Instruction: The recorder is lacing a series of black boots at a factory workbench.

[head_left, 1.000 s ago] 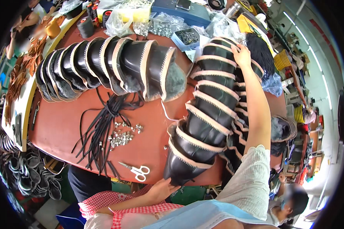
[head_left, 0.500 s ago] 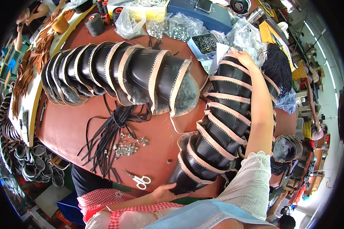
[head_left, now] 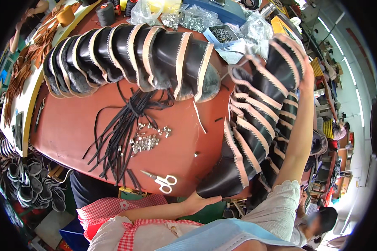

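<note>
A nested row of black leather shoe uppers, each with a pale toothed rim, stands tilted at the right side of the table. My left hand grips its near end, thumb along the black toe and the other fingers partly hidden underneath. Around the far end my right hand is closed from the right side, its fingertips hidden behind the uppers. Gaps show between some pieces in the middle. Farther left, a second row of uppers with grey fluffy lining lies in an arc across the table.
On the reddish table lie black laces, small metal pieces and white scissors. A blue box of small dark parts and plastic bags stand at the back. More uppers sit beyond my right arm.
My hands have shifted the right-hand row; its far end has swung up and rightward, and gaps have opened between pieces. The whole view has also shifted.
</note>
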A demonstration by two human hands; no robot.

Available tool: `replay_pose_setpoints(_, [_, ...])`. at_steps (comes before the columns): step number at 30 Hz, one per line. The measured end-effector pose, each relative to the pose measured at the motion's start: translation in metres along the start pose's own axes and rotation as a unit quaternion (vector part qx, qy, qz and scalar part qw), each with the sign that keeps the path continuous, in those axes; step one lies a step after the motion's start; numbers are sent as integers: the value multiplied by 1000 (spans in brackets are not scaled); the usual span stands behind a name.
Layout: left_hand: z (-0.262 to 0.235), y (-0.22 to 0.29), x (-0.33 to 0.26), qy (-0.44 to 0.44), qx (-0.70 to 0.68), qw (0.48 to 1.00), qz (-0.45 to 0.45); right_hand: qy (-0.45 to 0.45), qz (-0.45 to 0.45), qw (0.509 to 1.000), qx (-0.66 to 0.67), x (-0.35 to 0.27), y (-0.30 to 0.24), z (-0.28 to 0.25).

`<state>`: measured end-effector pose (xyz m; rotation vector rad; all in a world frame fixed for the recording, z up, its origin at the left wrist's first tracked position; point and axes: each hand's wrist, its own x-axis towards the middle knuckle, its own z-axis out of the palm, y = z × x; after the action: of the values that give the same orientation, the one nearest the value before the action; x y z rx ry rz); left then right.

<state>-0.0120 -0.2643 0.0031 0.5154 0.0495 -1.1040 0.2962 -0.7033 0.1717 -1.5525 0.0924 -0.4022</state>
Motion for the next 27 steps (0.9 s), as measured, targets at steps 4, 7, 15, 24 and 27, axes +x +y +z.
replay_pose_setpoints(4, [-21, -21, -29, 0, 263, 937, 231, -13, -91, 982, 164, -59, -32, -9])
replay_pose_setpoints(7, [-18, -5, -58, 39, 370, 869, 325, 122, -161, 963, 179, -107, -49, 55])
replay_pose_setpoints(15, [-32, 26, -106, 48, 728, 548, 408, 9, -167, 939, 299, -65, 34, 86])
replay_pose_setpoints(24, [-32, 21, -87, 123, 884, 359, 272, 139, 75, 973, 170, -177, 131, 115])
replay_pose_setpoints(27, [-24, 11, -92, 149, 840, 426, 301, 191, 172, 961, 106, -136, 138, 80])
